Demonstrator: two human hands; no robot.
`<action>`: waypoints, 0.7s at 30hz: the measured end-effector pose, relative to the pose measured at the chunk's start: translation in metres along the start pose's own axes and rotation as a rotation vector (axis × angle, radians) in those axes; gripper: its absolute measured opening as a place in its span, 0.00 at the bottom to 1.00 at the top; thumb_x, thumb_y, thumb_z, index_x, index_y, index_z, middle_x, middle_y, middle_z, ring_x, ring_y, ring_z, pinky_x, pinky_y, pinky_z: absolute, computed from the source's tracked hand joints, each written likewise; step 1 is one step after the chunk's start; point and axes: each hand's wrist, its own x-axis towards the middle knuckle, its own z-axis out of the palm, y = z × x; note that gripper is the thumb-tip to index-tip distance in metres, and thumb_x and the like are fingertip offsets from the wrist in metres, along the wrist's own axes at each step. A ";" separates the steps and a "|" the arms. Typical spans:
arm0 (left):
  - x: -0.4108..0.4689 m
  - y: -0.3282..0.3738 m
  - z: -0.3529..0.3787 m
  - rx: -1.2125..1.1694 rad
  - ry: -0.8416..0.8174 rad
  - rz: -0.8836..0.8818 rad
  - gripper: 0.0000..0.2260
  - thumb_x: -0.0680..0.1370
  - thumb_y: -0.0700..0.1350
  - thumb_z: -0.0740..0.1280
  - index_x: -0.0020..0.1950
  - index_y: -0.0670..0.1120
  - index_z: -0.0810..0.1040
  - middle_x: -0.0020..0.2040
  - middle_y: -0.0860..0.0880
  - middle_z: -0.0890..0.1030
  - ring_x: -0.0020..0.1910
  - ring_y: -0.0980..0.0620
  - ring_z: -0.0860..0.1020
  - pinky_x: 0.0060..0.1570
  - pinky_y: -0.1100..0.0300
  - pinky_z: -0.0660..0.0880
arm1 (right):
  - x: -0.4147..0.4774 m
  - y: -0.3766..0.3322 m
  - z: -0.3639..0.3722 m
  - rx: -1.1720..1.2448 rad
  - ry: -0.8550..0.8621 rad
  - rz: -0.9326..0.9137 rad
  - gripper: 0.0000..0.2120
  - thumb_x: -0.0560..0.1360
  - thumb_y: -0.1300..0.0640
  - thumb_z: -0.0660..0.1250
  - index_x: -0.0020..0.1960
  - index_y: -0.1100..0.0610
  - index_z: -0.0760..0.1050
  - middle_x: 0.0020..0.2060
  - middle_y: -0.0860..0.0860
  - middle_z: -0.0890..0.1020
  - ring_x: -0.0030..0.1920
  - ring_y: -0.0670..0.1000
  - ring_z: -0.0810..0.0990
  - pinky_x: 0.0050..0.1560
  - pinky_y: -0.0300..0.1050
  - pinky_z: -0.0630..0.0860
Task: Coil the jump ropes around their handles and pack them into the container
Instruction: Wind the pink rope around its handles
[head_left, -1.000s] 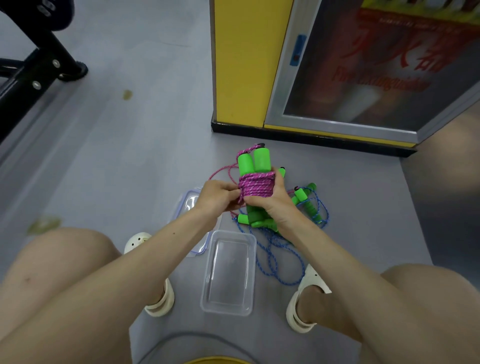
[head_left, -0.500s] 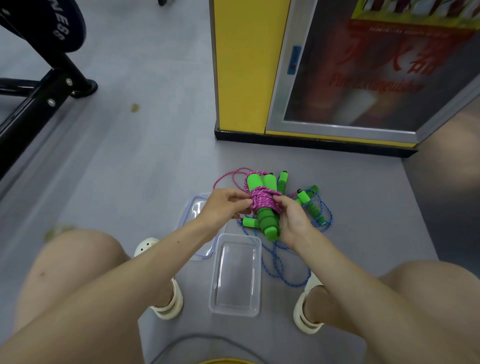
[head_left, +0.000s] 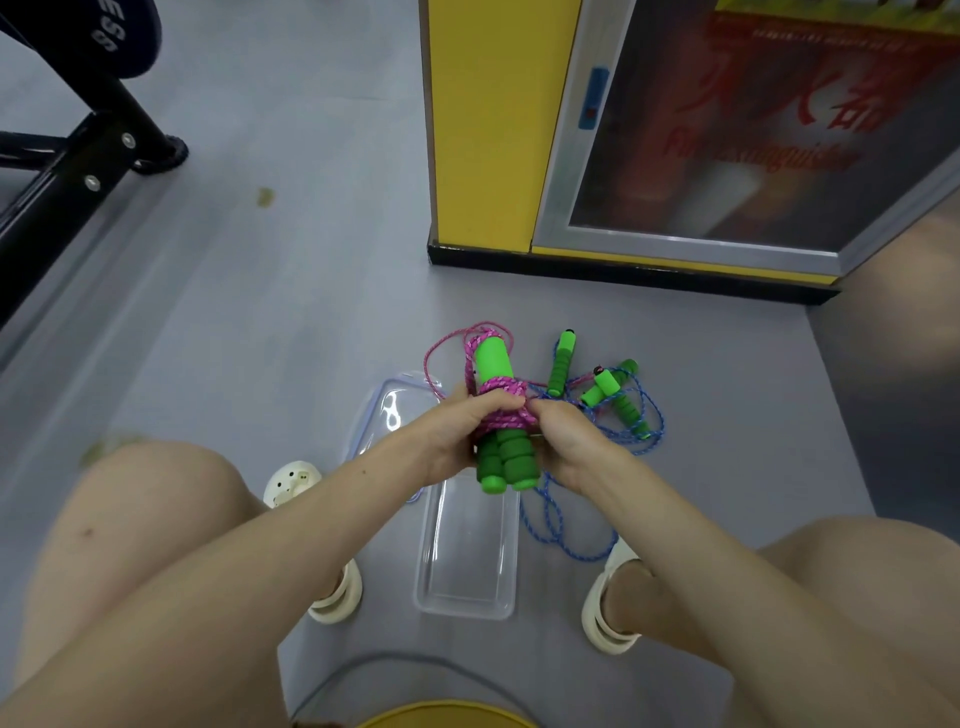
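Observation:
A pink jump rope (head_left: 500, 391) is wound around its two green foam handles (head_left: 506, 457), held upright above the far end of a clear plastic container (head_left: 467, 582). My left hand (head_left: 462, 434) grips the bundle from the left and my right hand (head_left: 563, 441) holds it from the right, both over the coils. A loose pink loop trails off the top left. A blue jump rope (head_left: 566, 525) with green handles (head_left: 618, 392) lies uncoiled on the floor to the right.
The container's clear lid (head_left: 389, 410) lies on the grey floor to the left. A yellow fire-extinguisher cabinet (head_left: 498, 130) stands ahead. Black gym equipment (head_left: 67, 156) is at far left. My knees and white sandals (head_left: 332, 597) flank the container.
The bundle dropped lower, toward the container, and tilted more upright. My left hand closed in from pinching the rope's side to gripping the coils.

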 end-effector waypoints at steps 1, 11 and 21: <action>0.002 -0.001 0.000 -0.032 0.026 0.023 0.25 0.68 0.44 0.75 0.64 0.46 0.72 0.55 0.41 0.81 0.54 0.41 0.80 0.54 0.43 0.78 | 0.001 0.000 0.000 -0.026 0.020 -0.036 0.12 0.79 0.59 0.58 0.54 0.64 0.77 0.52 0.63 0.82 0.51 0.59 0.81 0.58 0.59 0.77; 0.013 0.003 -0.009 -0.242 0.152 0.121 0.20 0.78 0.47 0.67 0.69 0.50 0.69 0.57 0.47 0.80 0.55 0.48 0.80 0.49 0.52 0.78 | -0.003 -0.001 -0.001 0.023 0.067 -0.200 0.09 0.81 0.58 0.59 0.56 0.62 0.73 0.42 0.54 0.79 0.38 0.50 0.79 0.39 0.47 0.79; 0.023 -0.011 -0.023 -0.108 0.232 0.044 0.21 0.75 0.39 0.70 0.67 0.42 0.71 0.58 0.44 0.80 0.51 0.48 0.80 0.41 0.55 0.75 | 0.017 0.019 -0.009 -0.225 0.095 -0.123 0.24 0.80 0.43 0.56 0.52 0.61 0.80 0.45 0.56 0.84 0.44 0.52 0.83 0.49 0.46 0.77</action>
